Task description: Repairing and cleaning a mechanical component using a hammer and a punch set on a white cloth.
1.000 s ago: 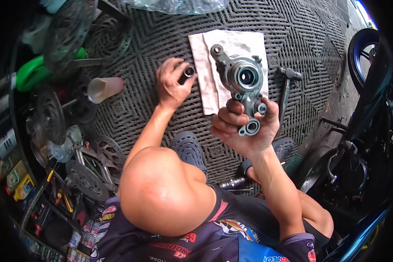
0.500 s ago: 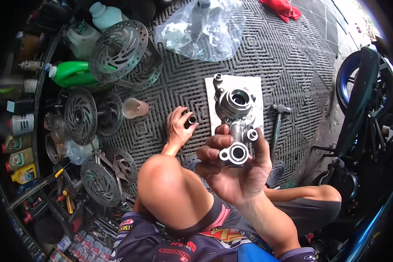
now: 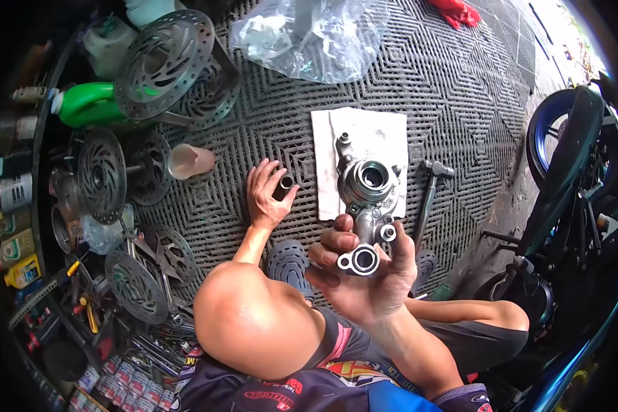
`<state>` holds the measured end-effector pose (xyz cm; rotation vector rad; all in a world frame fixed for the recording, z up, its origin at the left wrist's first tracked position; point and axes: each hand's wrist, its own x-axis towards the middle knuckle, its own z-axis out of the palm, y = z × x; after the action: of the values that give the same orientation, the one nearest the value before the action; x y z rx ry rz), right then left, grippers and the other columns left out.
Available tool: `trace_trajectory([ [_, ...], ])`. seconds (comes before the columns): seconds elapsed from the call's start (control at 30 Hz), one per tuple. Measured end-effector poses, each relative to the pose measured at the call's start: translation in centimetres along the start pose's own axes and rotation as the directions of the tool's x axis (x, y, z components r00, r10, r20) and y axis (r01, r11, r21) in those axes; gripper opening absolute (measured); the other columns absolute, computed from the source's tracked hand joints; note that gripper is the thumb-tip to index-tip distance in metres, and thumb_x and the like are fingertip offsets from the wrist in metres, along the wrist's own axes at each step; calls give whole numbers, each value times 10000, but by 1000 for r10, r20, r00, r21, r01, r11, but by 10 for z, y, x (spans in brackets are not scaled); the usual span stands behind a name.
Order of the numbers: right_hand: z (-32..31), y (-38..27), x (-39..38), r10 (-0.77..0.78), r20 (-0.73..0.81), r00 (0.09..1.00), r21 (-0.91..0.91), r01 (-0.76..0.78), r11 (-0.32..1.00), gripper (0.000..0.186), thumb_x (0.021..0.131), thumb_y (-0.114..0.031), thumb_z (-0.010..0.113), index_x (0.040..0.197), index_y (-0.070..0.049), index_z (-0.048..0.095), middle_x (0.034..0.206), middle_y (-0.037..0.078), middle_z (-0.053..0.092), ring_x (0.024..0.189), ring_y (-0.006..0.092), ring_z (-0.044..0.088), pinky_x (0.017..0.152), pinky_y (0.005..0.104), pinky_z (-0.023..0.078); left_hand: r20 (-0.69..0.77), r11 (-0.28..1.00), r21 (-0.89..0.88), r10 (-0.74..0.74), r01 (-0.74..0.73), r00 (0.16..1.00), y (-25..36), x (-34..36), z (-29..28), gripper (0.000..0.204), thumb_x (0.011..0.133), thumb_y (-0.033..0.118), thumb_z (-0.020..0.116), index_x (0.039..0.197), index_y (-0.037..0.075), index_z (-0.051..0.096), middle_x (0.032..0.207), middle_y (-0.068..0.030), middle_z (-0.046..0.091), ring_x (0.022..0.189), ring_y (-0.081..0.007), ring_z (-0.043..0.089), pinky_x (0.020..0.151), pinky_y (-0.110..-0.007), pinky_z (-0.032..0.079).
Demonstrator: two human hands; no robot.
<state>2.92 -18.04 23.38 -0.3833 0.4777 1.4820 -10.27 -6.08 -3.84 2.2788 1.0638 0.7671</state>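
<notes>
My right hand (image 3: 374, 295) grips a metal pump housing (image 3: 367, 216) by its lower end, fingers on the left and thumb on the right. The housing has a large round bore at its far end, a smaller ring-shaped port near my palm, and short pipe stubs. It is held up above a white cloth (image 3: 384, 130) on the floor mat. Out to the left, my left hand (image 3: 268, 199) is low over the mat, thumb and fingers closed around a small dark hollow cylinder (image 3: 286, 182) that looks like a socket. Its lower part is hard to see.
A hammer (image 3: 429, 199) lies right of the cloth on the ribbed mat (image 3: 254, 123). A pinkish cup (image 3: 191, 162), brake discs (image 3: 163, 65) and a green jug (image 3: 89, 103) stand at left. Clear plastic bag (image 3: 309, 41) lies beyond. A motorcycle (image 3: 563, 185) is at right.
The housing has come slightly nearer to me, baring more of the cloth beyond it. My left hand stays around the dark cylinder. The whole view has shifted a little.
</notes>
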Motion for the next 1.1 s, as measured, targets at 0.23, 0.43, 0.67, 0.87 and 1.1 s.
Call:
trace_trajectory([
  [0.23,-25,-11,-3,-2,55,998,31,0,1000,630,882,-643,642,1202,-102,597,920,-29,558,920,172,489,733,306,394,12,996,92,14,-16,1000,-1,1,-5,400,734,194,873,1086,54,743,1280,-126,672,1292,-368,579,1140,-505,399],
  [0.43,-41,-20,-6,-31,44,999,63,28,998,648,867,-663,640,1190,-105,582,911,-27,546,917,178,483,779,317,374,50,993,115,21,-26,999,-2,-2,2,403,747,213,878,1090,67,725,1302,-115,655,1319,-352,561,1151,-533,380],
  [0.67,-45,-21,-2,-74,10,997,10,74,997,711,842,-661,674,1214,-67,555,957,25,558,928,199,483,805,329,391,62,983,182,24,-35,998,-4,2,-7,414,758,213,871,1116,78,712,1317,-108,648,1310,-356,565,1147,-537,389],
  [0.87,-51,-27,-2,-183,-184,966,-252,133,959,675,853,-666,653,1196,-93,563,956,9,579,904,195,487,791,335,387,74,986,163,19,-31,997,-2,-1,3,412,764,209,872,1122,83,710,1323,-105,644,1318,-352,560,1149,-538,387],
  [1.1,-62,-28,1,-255,-254,933,-298,176,938,651,911,-610,640,1229,-44,583,1003,50,617,974,217,536,808,337,442,73,984,173,17,-29,997,-4,0,-5,411,766,204,873,1125,83,712,1324,-106,641,1319,-352,559,1150,-536,387],
])
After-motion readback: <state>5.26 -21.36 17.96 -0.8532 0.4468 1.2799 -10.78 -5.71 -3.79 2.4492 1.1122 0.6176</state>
